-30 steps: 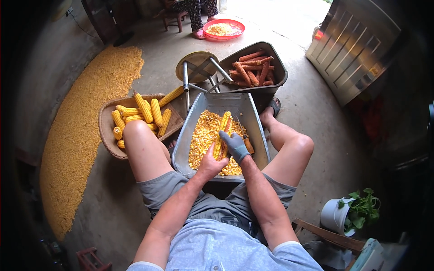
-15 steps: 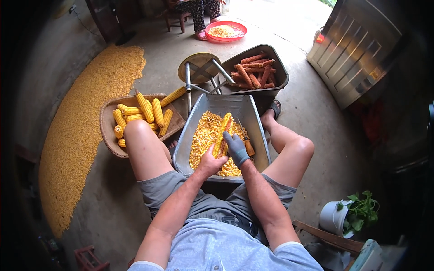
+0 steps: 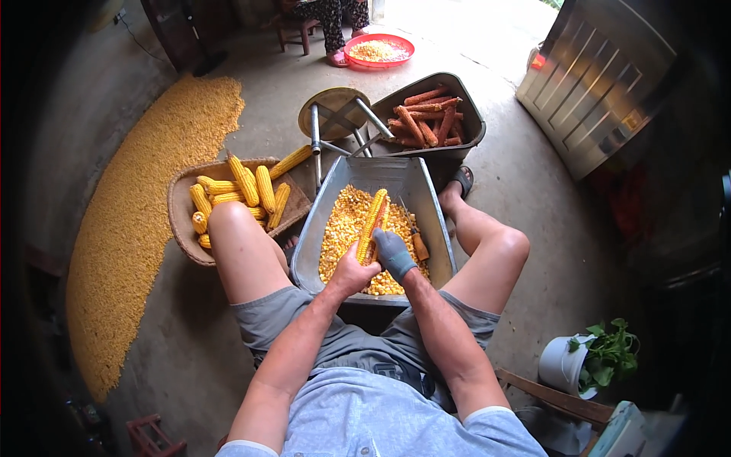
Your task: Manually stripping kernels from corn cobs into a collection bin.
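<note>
My bare left hand (image 3: 352, 274) is closed round the lower end of a yellow ear of corn (image 3: 373, 216), which slants up and away from me. Part of the ear's right side is stripped to reddish cob. In a grey glove, my right hand (image 3: 395, 254) presses its fingers against that side near the lower end; its fingertips are partly hidden. Both hands are over a grey metal tub (image 3: 306, 261) between my knees. Loose kernels (image 3: 339, 232) cover its bottom, and a tool with a wooden handle (image 3: 420, 247) lies at its right side.
Left of the tub, a woven basket (image 3: 181, 228) holds several whole ears. Beyond stand an overturned stool (image 3: 333, 110) and a dark bin (image 3: 477, 126) of bare cobs. Kernels (image 3: 129, 221) spread along the left wall. Farther off, a person sits by a red basin (image 3: 381, 63).
My gloved right hand has slid slightly down and toward me along the ear, its fingers more curled. My left hand still holds the ear, which has shifted a little to the left.
</note>
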Action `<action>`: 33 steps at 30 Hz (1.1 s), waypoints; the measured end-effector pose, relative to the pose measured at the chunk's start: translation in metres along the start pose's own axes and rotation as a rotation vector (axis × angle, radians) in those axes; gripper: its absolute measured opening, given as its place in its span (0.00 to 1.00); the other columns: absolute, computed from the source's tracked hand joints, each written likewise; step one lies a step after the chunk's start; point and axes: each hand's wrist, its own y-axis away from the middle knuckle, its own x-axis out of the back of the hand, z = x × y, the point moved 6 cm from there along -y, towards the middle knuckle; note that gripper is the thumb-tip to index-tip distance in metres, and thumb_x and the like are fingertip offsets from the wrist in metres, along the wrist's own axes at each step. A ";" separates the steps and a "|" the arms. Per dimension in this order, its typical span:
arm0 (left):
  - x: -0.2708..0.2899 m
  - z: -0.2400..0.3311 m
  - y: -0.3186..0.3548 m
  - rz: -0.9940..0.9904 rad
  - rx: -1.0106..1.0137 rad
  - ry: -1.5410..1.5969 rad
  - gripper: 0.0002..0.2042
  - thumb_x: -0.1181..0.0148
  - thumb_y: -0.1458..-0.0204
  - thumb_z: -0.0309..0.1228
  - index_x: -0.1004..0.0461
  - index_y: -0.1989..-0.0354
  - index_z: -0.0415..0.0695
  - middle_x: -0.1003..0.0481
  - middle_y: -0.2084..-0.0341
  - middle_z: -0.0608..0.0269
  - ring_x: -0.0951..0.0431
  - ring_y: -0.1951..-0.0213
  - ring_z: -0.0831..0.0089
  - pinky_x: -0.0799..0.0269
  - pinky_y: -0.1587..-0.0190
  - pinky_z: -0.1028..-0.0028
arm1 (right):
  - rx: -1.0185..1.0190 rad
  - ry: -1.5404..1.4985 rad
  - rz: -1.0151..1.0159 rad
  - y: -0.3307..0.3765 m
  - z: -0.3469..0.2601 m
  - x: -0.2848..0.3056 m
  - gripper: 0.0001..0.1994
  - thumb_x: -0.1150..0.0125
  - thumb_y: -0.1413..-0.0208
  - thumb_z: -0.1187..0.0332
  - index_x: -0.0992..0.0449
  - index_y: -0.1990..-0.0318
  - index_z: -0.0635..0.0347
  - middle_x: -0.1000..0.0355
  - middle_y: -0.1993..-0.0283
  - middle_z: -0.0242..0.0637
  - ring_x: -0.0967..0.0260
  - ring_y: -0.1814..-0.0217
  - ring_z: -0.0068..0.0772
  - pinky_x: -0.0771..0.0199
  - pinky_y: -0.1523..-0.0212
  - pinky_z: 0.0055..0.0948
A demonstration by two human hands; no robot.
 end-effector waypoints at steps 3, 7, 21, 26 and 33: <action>0.003 -0.001 -0.001 0.027 -0.064 -0.051 0.34 0.37 0.60 0.31 0.42 0.42 0.33 0.27 0.59 0.55 0.25 0.58 0.70 0.29 0.52 0.73 | -0.059 -0.216 -0.089 -0.007 0.006 -0.009 0.27 0.56 0.43 0.51 0.26 0.64 0.74 0.27 0.70 0.53 0.29 0.69 0.43 0.31 0.64 0.37; 0.012 -0.019 -0.010 0.095 -0.194 -0.197 0.41 0.36 0.61 0.34 0.49 0.38 0.32 0.28 0.55 0.46 0.25 0.53 0.62 0.31 0.48 0.70 | -0.090 -0.546 -0.070 0.003 -0.014 -0.007 0.24 0.52 0.43 0.53 0.25 0.64 0.72 0.27 0.70 0.43 0.30 0.70 0.29 0.30 0.68 0.33; 0.008 -0.003 -0.008 0.019 -0.207 -0.106 0.40 0.36 0.61 0.32 0.47 0.38 0.31 0.26 0.57 0.48 0.24 0.55 0.66 0.29 0.51 0.73 | -0.106 -0.272 0.020 0.016 -0.027 0.007 0.26 0.45 0.49 0.50 0.29 0.66 0.73 0.28 0.71 0.46 0.30 0.69 0.31 0.29 0.68 0.32; 0.014 0.000 -0.003 0.124 -0.215 -0.248 0.42 0.35 0.61 0.34 0.48 0.37 0.32 0.26 0.56 0.47 0.24 0.55 0.65 0.29 0.51 0.72 | -0.201 -0.323 -0.065 0.023 -0.040 0.009 0.26 0.42 0.49 0.50 0.28 0.62 0.73 0.27 0.68 0.45 0.29 0.68 0.30 0.29 0.67 0.31; 0.012 -0.006 -0.010 0.073 -0.203 -0.380 0.39 0.34 0.62 0.40 0.42 0.41 0.35 0.26 0.57 0.43 0.23 0.55 0.59 0.29 0.51 0.68 | -0.267 -0.381 -0.208 0.027 -0.041 0.001 0.24 0.38 0.52 0.56 0.30 0.57 0.72 0.26 0.64 0.43 0.28 0.69 0.26 0.27 0.70 0.28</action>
